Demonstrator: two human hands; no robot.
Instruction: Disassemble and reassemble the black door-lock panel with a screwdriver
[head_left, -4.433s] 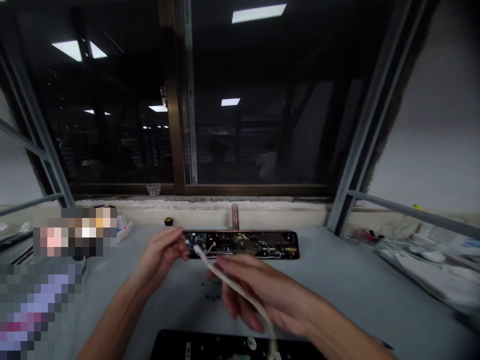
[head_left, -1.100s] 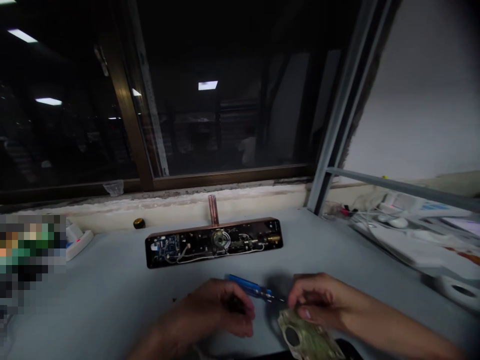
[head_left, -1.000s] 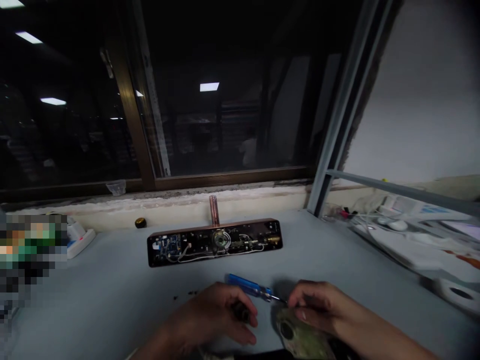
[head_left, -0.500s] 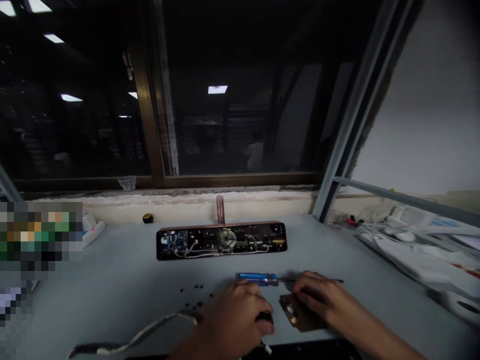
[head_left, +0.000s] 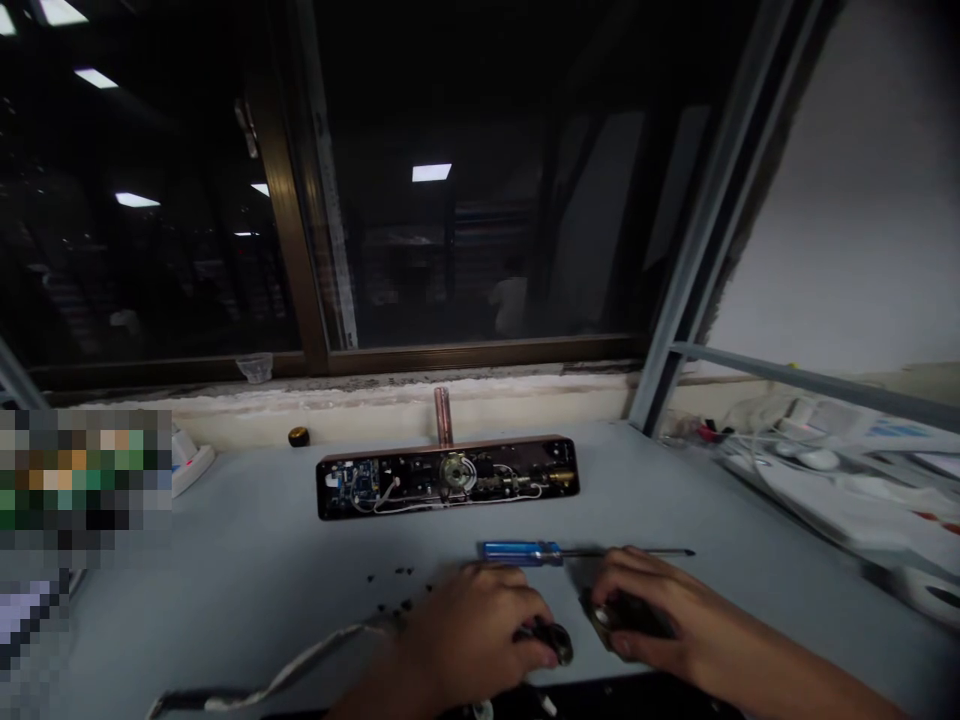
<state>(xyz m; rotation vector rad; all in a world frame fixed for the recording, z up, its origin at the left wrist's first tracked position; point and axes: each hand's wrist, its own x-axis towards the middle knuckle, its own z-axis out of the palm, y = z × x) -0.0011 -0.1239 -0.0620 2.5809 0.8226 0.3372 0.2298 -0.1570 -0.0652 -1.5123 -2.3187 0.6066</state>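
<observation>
Black part [head_left: 553, 637], curled left hand [head_left: 480, 625] gripping, right hand [head_left: 671, 608] bent around plate [head_left: 611, 622]

On the grey-blue table [head_left: 225, 560] I see a screwdriver [head_left: 559, 554] with a blue handle [head_left: 517, 553], black bits [head_left: 406, 605], an off-white cable [head_left: 300, 660], and a copper-edged black housing [head_left: 536, 461] with a blue circuit board [head_left: 364, 482], white wires [head_left: 465, 503] and a gold-coloured fitting [head_left: 561, 478].

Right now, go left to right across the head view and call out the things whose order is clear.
White power strip, clear cup, black-and-gold cap, left hand with a small dark part, right hand with a flat plate, white object with a dark opening.
</observation>
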